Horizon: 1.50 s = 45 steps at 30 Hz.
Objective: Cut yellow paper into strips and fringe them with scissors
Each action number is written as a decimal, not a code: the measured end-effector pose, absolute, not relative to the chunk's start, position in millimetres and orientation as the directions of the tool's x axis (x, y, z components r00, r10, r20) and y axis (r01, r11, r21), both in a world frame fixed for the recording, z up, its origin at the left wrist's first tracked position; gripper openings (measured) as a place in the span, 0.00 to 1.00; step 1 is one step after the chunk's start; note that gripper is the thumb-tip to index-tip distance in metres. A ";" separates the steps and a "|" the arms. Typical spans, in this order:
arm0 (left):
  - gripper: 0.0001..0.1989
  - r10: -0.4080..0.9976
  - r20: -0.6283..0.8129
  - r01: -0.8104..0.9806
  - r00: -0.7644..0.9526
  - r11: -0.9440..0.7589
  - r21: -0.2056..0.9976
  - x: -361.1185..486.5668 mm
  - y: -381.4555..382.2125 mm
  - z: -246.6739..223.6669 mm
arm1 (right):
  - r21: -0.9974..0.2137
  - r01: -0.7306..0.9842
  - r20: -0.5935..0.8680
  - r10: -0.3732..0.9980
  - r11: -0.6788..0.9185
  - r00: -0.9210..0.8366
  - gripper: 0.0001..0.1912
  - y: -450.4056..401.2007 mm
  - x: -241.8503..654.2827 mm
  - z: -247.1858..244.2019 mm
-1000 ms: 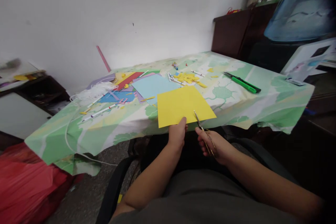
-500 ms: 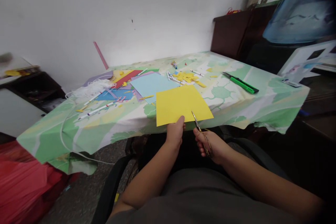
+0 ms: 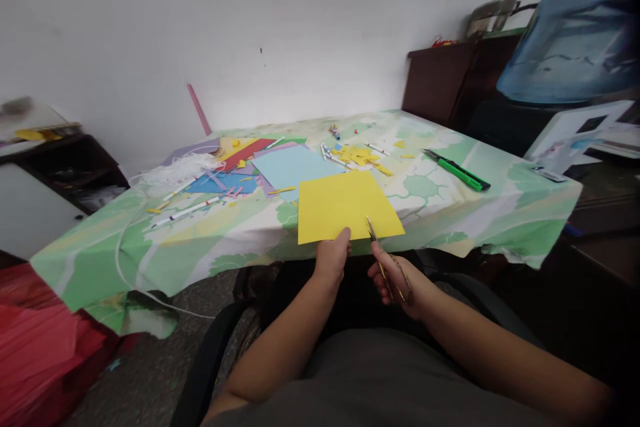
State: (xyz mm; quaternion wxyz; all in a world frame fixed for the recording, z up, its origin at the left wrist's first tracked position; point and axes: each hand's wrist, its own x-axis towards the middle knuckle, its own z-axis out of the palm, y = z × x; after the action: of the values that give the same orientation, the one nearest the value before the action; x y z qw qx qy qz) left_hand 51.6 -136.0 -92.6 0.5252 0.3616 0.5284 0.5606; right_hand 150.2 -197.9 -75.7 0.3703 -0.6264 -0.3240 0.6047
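My left hand (image 3: pixel 333 257) pinches the near edge of a yellow sheet of paper (image 3: pixel 345 203), thumb on top and fingers underneath. The sheet is held out flat at the table's front edge. My right hand (image 3: pixel 400 279) is closed on a pair of scissors (image 3: pixel 372 232) with gold-coloured handles. Their blades point away from me and lie over the near edge of the sheet, to the right of my left thumb. Whether the blades have cut into the paper I cannot tell.
Yellow scraps (image 3: pixel 357 155), white markers (image 3: pixel 187 211), light blue paper (image 3: pixel 285 167) and white string (image 3: pixel 180 170) lie on the patterned tablecloth (image 3: pixel 250 230). A green utility knife (image 3: pixel 457 170) is at the right. A water jug (image 3: pixel 565 47) stands beyond the right edge, a red bag (image 3: pixel 40 347) at lower left.
The scissors' handles have spread apart in my right hand. My left hand keeps its hold on the yellow sheet. The view has tilted slightly upward.
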 end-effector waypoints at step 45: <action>0.23 0.979 0.166 0.162 0.118 -0.184 0.969 14.7 -145.8 -76.4 | -0.697 -0.012 -0.695 0.681 -0.716 -0.229 0.36 -181.5 153.0 -23.7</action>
State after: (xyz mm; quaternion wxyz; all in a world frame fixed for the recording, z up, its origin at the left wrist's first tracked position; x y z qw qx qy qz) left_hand 14.7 -145.8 -76.4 0.4342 0.6089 0.4683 0.4706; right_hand 153.0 -181.5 -23.7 0.2382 -0.5732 -0.2916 0.7278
